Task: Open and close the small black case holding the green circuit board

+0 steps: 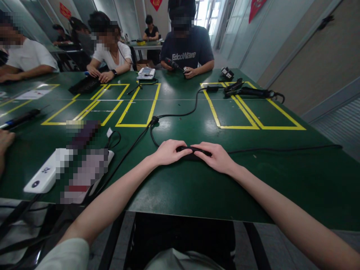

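A long, slim black object (191, 155) lies on the green table in front of me, and its kind does not show. My left hand (171, 152) is closed round its left end, thumb along the top. At the other end, my right hand (216, 156) grips it the same way, so the two thumbs almost meet at the middle. Both hands cover much of it. Just beyond my left hand runs a black cable (152, 135), which bends down behind the fingers. Another thin black cable (275, 150) stretches right from beside my right hand.
Yellow tape rectangles (239, 127) mark the green table (180, 191). A white power bank (46, 174) and a blurred phone-like thing (87, 172) lie at left. Black gear with straps (247, 91) sits far right. Across the table, a person in a dark shirt (187, 47) handles a tool (174, 64).
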Demonstrator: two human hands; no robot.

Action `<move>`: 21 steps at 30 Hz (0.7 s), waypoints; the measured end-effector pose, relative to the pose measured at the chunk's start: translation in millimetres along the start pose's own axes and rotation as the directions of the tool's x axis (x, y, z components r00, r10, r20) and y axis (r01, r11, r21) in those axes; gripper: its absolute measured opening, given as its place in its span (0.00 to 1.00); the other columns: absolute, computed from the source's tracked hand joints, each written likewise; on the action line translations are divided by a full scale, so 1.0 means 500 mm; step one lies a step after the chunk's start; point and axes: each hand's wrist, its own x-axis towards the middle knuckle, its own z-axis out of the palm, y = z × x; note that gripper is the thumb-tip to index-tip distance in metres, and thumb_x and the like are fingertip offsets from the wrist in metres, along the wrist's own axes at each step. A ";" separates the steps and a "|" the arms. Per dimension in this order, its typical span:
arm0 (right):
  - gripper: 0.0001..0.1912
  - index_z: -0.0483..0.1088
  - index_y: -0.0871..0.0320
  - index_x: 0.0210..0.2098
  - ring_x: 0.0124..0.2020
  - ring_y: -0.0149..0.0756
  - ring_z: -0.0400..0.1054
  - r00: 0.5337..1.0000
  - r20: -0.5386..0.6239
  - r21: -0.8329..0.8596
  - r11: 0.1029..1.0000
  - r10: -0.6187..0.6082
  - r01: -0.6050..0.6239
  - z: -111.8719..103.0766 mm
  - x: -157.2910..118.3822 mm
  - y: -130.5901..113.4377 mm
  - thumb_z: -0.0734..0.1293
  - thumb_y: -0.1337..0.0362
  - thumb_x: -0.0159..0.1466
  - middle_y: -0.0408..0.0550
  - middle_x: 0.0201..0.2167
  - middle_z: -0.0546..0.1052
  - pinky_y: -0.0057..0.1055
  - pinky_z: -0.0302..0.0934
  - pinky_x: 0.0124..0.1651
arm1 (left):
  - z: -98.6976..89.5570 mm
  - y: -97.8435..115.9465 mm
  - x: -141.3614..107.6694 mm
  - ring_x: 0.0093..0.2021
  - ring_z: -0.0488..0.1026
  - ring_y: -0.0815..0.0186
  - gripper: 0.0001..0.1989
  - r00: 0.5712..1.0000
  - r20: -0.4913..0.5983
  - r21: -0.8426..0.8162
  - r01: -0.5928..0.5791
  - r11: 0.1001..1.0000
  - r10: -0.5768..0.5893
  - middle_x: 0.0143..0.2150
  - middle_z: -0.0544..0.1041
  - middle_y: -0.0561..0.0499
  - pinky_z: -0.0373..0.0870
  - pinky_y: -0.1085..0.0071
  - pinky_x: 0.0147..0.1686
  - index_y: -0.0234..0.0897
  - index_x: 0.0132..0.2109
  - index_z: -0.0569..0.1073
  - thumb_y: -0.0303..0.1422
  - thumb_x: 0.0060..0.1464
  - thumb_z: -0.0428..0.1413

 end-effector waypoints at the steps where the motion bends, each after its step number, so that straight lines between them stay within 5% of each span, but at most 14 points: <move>1: 0.20 0.75 0.53 0.58 0.39 0.41 0.75 1.000 0.008 -0.011 1.000 -0.016 0.016 0.001 -0.001 0.000 0.63 0.54 0.72 0.51 0.41 0.81 0.37 0.70 0.43 | 0.001 0.000 0.000 0.31 0.73 0.65 0.21 1.000 -0.004 -0.003 -0.008 1.000 0.008 0.34 0.81 0.50 0.60 0.71 0.31 0.37 0.42 0.80 0.48 0.65 0.52; 8: 0.21 0.73 0.50 0.59 0.41 0.43 0.75 1.000 -0.011 -0.013 1.000 -0.021 0.020 -0.002 -0.003 -0.013 0.66 0.53 0.69 0.51 0.44 0.79 0.40 0.71 0.46 | 0.012 -0.006 0.000 0.39 0.76 0.60 0.22 0.993 -0.094 0.078 -0.058 0.995 0.065 0.39 0.82 0.47 0.69 0.65 0.40 0.38 0.47 0.80 0.49 0.67 0.50; 10: 0.20 0.75 0.52 0.56 0.42 0.44 0.75 0.996 -0.083 0.053 0.998 0.025 -0.020 -0.016 -0.003 -0.011 0.67 0.53 0.68 0.51 0.43 0.79 0.40 0.71 0.46 | 0.012 -0.010 -0.001 0.48 0.75 0.56 0.21 0.954 -0.232 0.138 -0.159 0.978 0.188 0.47 0.81 0.44 0.68 0.59 0.51 0.38 0.54 0.78 0.46 0.67 0.51; 12: 0.21 0.77 0.54 0.53 0.41 0.45 0.74 0.973 -0.197 0.155 0.983 0.124 -0.094 -0.040 -0.003 0.000 0.69 0.51 0.65 0.51 0.42 0.79 0.40 0.71 0.45 | 0.010 -0.014 -0.003 0.58 0.71 0.53 0.22 0.862 -0.398 0.207 -0.248 0.946 0.313 0.57 0.78 0.40 0.63 0.54 0.60 0.36 0.60 0.74 0.44 0.67 0.52; 14: 0.22 0.78 0.54 0.50 0.37 0.43 0.73 0.898 -0.334 0.283 0.939 0.286 -0.194 -0.074 -0.004 0.020 0.72 0.49 0.61 0.51 0.40 0.80 0.38 0.70 0.39 | 0.006 -0.017 -0.005 0.62 0.68 0.52 0.21 0.769 -0.510 0.258 -0.290 0.921 0.385 0.61 0.75 0.39 0.60 0.53 0.63 0.35 0.60 0.73 0.42 0.66 0.52; 16: 0.25 0.78 0.57 0.48 0.26 0.34 0.66 0.776 -0.444 0.420 0.869 0.448 -0.261 -0.116 -0.006 0.049 0.74 0.49 0.57 0.49 0.34 0.77 0.32 0.63 0.27 | 0.006 -0.019 -0.006 0.59 0.70 0.54 0.19 0.751 -0.515 0.258 -0.324 0.910 0.413 0.58 0.77 0.39 0.64 0.55 0.61 0.34 0.57 0.75 0.40 0.67 0.52; 18: 0.27 0.77 0.61 0.47 0.19 0.26 0.54 0.656 -0.537 0.525 0.819 0.530 -0.232 -0.164 -0.012 0.084 0.74 0.49 0.55 0.46 0.28 0.72 0.28 0.50 0.20 | 0.009 -0.020 -0.006 0.54 0.74 0.57 0.16 0.809 -0.413 0.209 -0.361 0.909 0.417 0.52 0.80 0.41 0.69 0.58 0.57 0.35 0.54 0.76 0.39 0.67 0.52; 21: 0.25 0.75 0.63 0.46 0.18 0.23 0.47 0.551 -0.671 0.464 0.861 0.496 -0.209 -0.239 -0.033 0.149 0.71 0.49 0.59 0.44 0.26 0.67 0.29 0.43 0.19 | 0.022 -0.022 -0.004 0.47 0.77 0.60 0.14 0.895 -0.212 0.123 -0.375 0.919 0.393 0.45 0.82 0.44 0.73 0.62 0.49 0.35 0.51 0.77 0.39 0.67 0.53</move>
